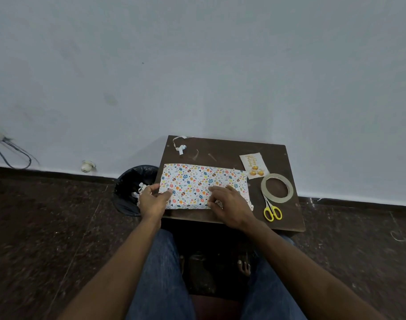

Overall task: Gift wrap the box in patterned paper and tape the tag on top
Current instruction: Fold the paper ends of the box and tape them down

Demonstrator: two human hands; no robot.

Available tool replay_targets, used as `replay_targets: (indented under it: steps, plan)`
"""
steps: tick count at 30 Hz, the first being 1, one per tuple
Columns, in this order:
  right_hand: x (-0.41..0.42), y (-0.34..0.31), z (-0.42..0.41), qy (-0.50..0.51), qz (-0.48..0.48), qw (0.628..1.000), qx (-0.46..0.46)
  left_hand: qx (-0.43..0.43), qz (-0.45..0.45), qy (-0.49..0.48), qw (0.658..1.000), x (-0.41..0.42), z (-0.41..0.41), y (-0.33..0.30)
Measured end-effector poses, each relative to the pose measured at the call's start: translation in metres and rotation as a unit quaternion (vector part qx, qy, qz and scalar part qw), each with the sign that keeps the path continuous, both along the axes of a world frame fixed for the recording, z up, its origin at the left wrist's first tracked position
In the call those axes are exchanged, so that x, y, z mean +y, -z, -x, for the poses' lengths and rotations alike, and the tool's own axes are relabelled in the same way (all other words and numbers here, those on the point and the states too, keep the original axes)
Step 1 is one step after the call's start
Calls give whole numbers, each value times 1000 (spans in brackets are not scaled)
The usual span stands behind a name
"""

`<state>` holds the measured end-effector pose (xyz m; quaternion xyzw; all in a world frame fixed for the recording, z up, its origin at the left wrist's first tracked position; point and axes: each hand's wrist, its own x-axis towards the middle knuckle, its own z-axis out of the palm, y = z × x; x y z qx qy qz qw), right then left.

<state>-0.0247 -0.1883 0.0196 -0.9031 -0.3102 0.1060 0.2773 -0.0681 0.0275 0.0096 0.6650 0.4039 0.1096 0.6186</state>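
A flat box covered in white paper with coloured egg and heart prints (197, 181) lies on a small dark wooden table (229, 148). My left hand (152, 199) holds the box's left end, thumb on top near the corner. My right hand (229, 204) lies on the right front part of the box, fingers spread flat on the paper. A cream gift tag with yellow ornaments (253, 165) sits on the table behind the box's right end. A roll of clear tape (277, 188) lies to the right of the box.
Yellow-handled scissors (271, 210) lie just in front of the tape roll. A paper scrap (180, 146) sits at the table's back left corner. A black-lined waste bin (132, 188) stands on the floor left of the table. My knees are under the table's front edge.
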Motion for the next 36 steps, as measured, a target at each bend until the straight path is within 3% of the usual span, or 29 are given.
replay_targets:
  steps: [3, 6, 10, 12, 22, 30, 36]
  plan:
    - [0, -1, 1, 32, -31, 998, 34, 27, -214, 21, 976, -4, 15, 8]
    - [1, -2, -1, 56, -58, 995, 62, -59, -449, 118, 884, -15, 34, 20]
    - [1, -4, -7, 82, -84, 990, 82, -111, -581, 334, 734, -29, 44, 35]
    - [2, -5, -10, 87, -87, 989, 87, -77, -603, 376, 699, -33, 42, 38]
    - [3, -11, -22, 30, 16, 999, 35, -9, -624, 414, 663, -29, 39, 37]
    - [3, -12, -34, 37, -33, 998, 39, -7, -633, 404, 660, -33, 32, 31]
    - [12, -19, -46, 24, -15, 999, 32, -5, -628, 408, 662, -33, 27, 26]
